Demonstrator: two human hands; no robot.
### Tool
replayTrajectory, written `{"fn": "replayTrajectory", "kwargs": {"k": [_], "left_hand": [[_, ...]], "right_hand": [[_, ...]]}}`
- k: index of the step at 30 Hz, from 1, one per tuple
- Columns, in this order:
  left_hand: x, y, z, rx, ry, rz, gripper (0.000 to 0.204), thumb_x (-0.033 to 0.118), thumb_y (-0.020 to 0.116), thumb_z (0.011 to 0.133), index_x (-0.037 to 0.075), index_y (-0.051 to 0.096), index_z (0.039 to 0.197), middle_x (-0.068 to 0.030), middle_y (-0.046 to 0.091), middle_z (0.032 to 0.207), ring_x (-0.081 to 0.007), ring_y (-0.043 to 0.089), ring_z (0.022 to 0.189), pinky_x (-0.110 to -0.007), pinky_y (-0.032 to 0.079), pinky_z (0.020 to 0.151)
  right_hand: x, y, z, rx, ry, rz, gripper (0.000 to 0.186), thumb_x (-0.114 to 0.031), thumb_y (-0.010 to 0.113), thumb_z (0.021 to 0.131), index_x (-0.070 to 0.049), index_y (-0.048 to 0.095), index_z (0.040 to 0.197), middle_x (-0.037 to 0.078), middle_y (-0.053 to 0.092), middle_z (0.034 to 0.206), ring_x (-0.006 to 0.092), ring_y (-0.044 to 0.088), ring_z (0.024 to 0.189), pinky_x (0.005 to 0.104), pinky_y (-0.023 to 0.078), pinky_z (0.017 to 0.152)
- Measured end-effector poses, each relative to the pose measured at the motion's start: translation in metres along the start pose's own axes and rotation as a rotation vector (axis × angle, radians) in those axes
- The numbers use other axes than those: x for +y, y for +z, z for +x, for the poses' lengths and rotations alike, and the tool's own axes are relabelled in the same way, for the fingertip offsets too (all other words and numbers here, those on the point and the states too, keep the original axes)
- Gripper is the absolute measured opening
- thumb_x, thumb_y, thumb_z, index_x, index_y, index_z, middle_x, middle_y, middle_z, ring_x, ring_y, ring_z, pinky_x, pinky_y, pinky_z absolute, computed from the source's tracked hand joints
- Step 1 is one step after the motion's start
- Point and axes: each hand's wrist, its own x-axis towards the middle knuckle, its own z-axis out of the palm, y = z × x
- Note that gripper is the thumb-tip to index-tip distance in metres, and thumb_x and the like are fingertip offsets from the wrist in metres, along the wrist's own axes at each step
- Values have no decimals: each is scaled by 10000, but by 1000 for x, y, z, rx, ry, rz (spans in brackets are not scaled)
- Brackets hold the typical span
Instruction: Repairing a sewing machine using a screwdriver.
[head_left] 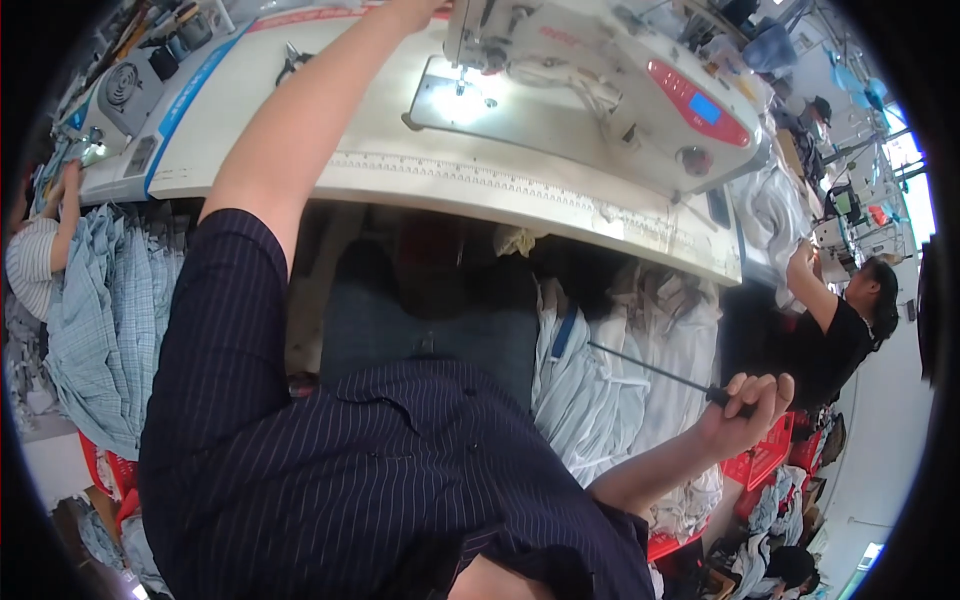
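Observation:
My right hand [748, 412] is closed around the dark handle of a screwdriver [660, 370]. Its long thin shaft points left, over the hanging white cloth and below the table's front edge. My left arm reaches up and away across the sewing table [230, 135]. Only part of my left hand [415, 8] shows at the top edge, beside the head of a white sewing machine [590, 75]; its fingers are mostly cut off. A lamp lights the metal needle plate [430, 105] and presser foot. The machine's red panel [690, 95] has a lit blue screen.
A small dark hand tool [291, 62] lies on the table left of my forearm. Pale cloth bundles [660, 330] hang at the right, checked blue garments [110, 320] at the left. Co-workers sit on both sides, one in black [815, 345]. Red baskets [765, 455] stand below.

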Motion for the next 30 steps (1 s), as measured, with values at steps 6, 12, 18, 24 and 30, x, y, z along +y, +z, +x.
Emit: {"fn": "replayTrajectory", "kwargs": {"k": [6, 12, 18, 24, 30], "left_hand": [[19, 5, -10, 26, 48, 94, 528, 592, 432, 955, 112, 645, 1010, -58, 627, 935, -174, 567, 869, -347, 440, 824], [16, 10, -1, 64, 119, 87, 537, 610, 395, 967, 146, 635, 839, -14, 587, 741, -142, 521, 664, -327, 420, 619], [19, 17, -11, 35, 172, 78, 560, 521, 484, 948, 45, 619, 1209, -107, 618, 1123, -194, 565, 1008, -336, 447, 883], [31, 31, -21, 100, 143, 160, 514, 580, 453, 959, 130, 629, 1134, -13, 653, 978, -144, 592, 866, -369, 475, 854], [24, -1, -9, -77, 107, 197, 586, 582, 456, 965, 57, 642, 1145, -42, 648, 959, -135, 587, 871, -299, 475, 824]], "right_hand": [[-7, -3, -9, 44, -16, -36, 220, -7, 473, 952, -4, 577, 1145, 16, 450, 612, 57, 328, 403, 225, 417, 514], [-20, 1, -15, 84, -38, -94, 200, -15, 477, 950, -6, 570, 1127, 9, 440, 601, 56, 333, 404, 221, 420, 497], [-18, -3, -19, 113, -44, -146, 199, -22, 471, 958, -6, 566, 1132, 10, 445, 584, 54, 333, 410, 220, 421, 496], [-20, -12, -21, 133, -41, -149, 198, -17, 481, 948, 7, 558, 1129, 11, 438, 575, 62, 343, 425, 223, 429, 501], [-4, -3, -16, 194, 5, -139, 175, -2, 516, 920, 21, 559, 1089, 18, 444, 573, 72, 355, 415, 236, 430, 485]]}}
